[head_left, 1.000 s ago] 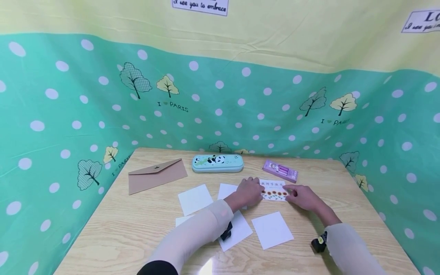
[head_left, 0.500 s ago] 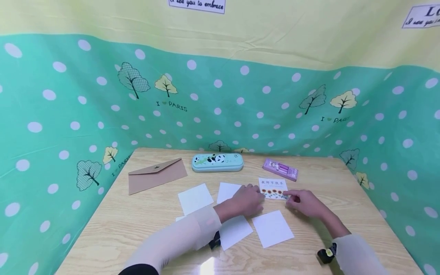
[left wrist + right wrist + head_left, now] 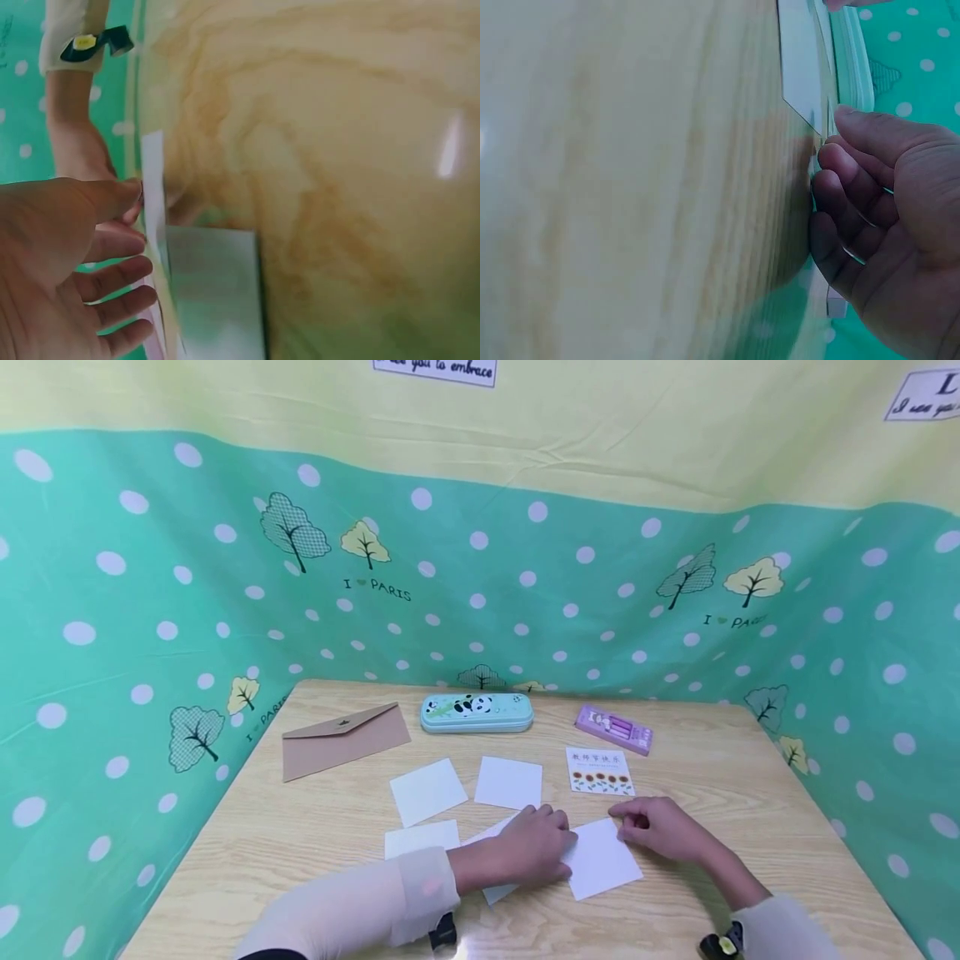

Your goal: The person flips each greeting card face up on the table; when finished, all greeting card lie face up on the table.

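Note:
In the head view, a square white card [image 3: 603, 860] lies flat on the table between both hands. My left hand [image 3: 534, 845] reaches its left edge, fingers extended over it and over a second white card [image 3: 498, 893] that is mostly covered. The left wrist view shows the left fingers [image 3: 120, 300] fairly straight beside the card's edge. At the card's upper right corner is my right hand [image 3: 660, 828], index fingertip near the corner. Loosely bent right fingers [image 3: 847, 217] hold nothing in the right wrist view. A printed sunflower card [image 3: 600, 771] lies just beyond.
More white cards [image 3: 508, 782] lie left of the sunflower card. Along the back of the wooden table [image 3: 247, 877] are a brown envelope [image 3: 345, 747], a blue panda pencil case [image 3: 477, 713] and a purple box [image 3: 615, 729]. A dotted green cloth [image 3: 480, 593] hangs behind.
Both hands have left the sunflower card, which lies flat beyond them. They have come nearer the front, to the edges of the white card.

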`<state>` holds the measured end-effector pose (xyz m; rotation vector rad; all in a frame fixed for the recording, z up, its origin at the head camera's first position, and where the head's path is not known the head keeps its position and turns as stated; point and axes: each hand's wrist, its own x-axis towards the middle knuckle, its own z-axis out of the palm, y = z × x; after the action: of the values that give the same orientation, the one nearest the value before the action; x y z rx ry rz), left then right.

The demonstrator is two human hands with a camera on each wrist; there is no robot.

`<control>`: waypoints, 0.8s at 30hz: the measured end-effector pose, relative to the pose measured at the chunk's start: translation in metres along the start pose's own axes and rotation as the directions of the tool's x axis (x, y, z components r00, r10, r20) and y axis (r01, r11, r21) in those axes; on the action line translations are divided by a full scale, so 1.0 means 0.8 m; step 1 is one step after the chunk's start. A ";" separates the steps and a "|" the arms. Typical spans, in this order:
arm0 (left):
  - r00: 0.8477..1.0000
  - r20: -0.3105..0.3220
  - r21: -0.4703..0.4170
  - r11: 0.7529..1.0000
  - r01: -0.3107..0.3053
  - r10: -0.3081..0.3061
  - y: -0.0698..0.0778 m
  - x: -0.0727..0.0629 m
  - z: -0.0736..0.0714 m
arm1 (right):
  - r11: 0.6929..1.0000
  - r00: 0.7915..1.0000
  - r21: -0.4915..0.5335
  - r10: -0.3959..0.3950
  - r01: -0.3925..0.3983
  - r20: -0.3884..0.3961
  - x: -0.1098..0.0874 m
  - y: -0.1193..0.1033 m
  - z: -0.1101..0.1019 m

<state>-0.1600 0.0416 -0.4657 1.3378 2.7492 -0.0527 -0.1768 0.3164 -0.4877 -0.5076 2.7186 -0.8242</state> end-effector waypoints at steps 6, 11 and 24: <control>1.000 -0.003 0.050 0.999 -0.004 0.004 0.005 -0.005 0.008 | 1.000 1.000 0.006 0.008 -0.008 -0.002 -0.004 0.000 0.006; 1.000 -0.013 0.043 0.999 0.009 -0.009 0.005 -0.004 0.015 | 1.000 1.000 0.020 0.009 -0.009 -0.005 -0.006 0.000 0.009; 0.991 -0.082 -0.100 0.990 0.096 -0.104 0.004 -0.001 0.029 | 0.996 0.997 0.052 0.077 -0.075 -0.032 -0.007 0.002 0.011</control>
<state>-0.1555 0.0418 -0.4885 1.2051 2.8487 0.1321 -0.1696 0.3156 -0.4948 -0.3803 2.7217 -0.8867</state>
